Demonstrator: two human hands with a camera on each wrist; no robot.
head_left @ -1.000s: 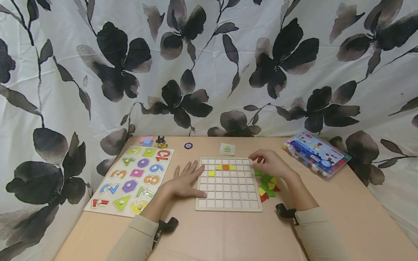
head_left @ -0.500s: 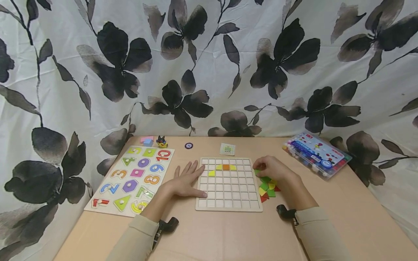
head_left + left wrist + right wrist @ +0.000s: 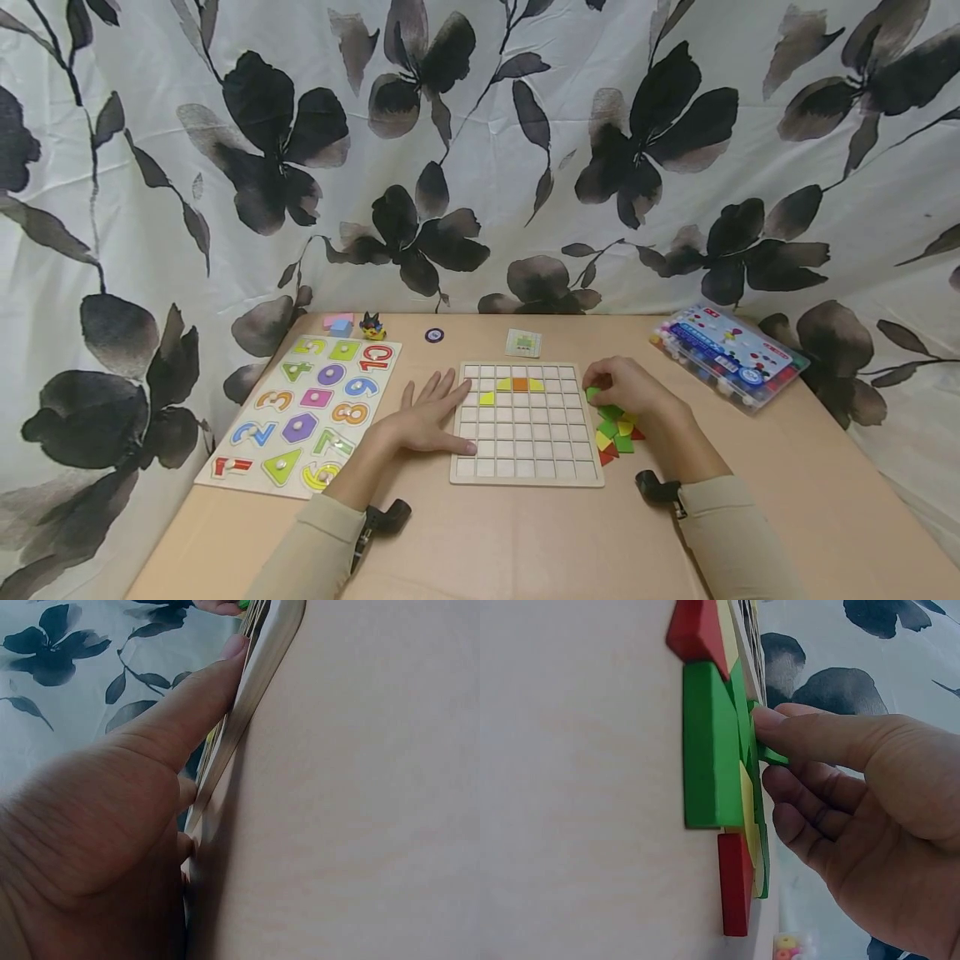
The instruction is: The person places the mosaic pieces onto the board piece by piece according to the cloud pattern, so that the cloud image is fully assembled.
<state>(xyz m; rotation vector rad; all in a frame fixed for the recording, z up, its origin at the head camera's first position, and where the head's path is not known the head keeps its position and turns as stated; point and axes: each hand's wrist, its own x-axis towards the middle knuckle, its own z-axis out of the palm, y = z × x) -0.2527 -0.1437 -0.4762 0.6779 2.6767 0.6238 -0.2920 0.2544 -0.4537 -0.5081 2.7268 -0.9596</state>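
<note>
A white grid board (image 3: 525, 461) lies mid-table, with an orange square block (image 3: 520, 384) and several yellow blocks (image 3: 487, 399) in its upper cells. My left hand (image 3: 423, 421) rests on the board's left edge, fingers spread; the left wrist view shows the thumb (image 3: 202, 705) along its rim. Just beyond the board's right edge, my right hand (image 3: 633, 387) pinches a green block (image 3: 774, 757) between thumb and fingers. Under and beside that hand sits a loose pile of green, red and yellow blocks (image 3: 623, 443), partly hidden by it.
A number-and-shape puzzle board (image 3: 251, 452) lies left. Along the back are a small pattern card (image 3: 522, 343), a dark round disc (image 3: 433, 335), a small figurine (image 3: 372, 326) and pink and blue blocks (image 3: 341, 327). A clear bead box (image 3: 727, 357) stands back right.
My right hand has shifted slightly right and toward me, from the board's upper right edge to the pile, where it pinches a green block. The left hand has stayed still.
</note>
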